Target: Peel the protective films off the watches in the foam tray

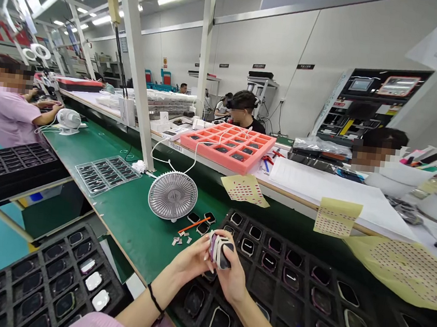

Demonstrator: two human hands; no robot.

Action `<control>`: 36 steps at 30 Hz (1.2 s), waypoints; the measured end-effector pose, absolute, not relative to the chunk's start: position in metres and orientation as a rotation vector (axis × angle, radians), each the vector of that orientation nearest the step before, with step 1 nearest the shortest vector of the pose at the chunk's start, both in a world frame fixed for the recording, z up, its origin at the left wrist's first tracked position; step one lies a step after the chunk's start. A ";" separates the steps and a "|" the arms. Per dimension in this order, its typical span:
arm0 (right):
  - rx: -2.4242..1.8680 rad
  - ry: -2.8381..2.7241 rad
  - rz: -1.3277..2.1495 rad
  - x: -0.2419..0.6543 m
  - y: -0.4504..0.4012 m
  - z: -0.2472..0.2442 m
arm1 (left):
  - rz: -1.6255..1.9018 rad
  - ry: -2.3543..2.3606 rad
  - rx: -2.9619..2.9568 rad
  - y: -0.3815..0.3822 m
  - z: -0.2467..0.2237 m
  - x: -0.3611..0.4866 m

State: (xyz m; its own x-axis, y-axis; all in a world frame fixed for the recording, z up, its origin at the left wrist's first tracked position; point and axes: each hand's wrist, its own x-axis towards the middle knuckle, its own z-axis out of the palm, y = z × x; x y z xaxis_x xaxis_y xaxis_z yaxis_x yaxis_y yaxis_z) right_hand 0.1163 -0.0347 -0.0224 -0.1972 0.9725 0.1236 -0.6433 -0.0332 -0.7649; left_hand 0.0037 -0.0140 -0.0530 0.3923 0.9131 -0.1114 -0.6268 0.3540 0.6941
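Note:
A small stack of watch cases [220,250], white, purple and dark, is held between my two hands above the near edge of a black foam tray [268,288]. My left hand [193,254] has its fingers closed on the stack's left side. My right hand [235,274] wraps round its right side, thumb on the dark face. Several watch cases sit in the tray's compartments. Just beyond my hands, an orange stick [194,225], a few loose cases [203,228] and small pale pieces [182,238] lie on the green bench [129,227].
A grey fan [173,195] stands beyond my left hand. Another black tray [33,290] is at lower left. A clear tray [107,174] lies on the bench. An orange foam tray [228,145] rests on the raised shelf. A person in pink [9,105] works at left.

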 end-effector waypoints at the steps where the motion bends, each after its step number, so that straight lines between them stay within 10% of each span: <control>1: -0.520 -0.828 1.613 0.115 -0.035 -0.024 | 1.064 0.560 0.661 -0.015 -0.057 0.003; 13: -0.607 -0.743 1.739 0.105 -0.029 -0.047 | 1.007 1.738 1.653 -0.003 -0.064 -0.097; 36: -0.611 -0.702 1.720 0.105 -0.030 -0.042 | 1.135 1.428 1.603 -0.001 -0.041 -0.074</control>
State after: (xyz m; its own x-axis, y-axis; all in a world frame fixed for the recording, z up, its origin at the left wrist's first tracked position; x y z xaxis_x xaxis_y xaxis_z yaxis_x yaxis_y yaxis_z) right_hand 0.1048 -0.0298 -0.0417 -0.2409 0.9695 -0.0454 -0.6607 -0.1981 -0.7241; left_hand -0.0741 -0.0014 -0.0410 0.0090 0.9875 0.1571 0.3756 -0.1489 0.9147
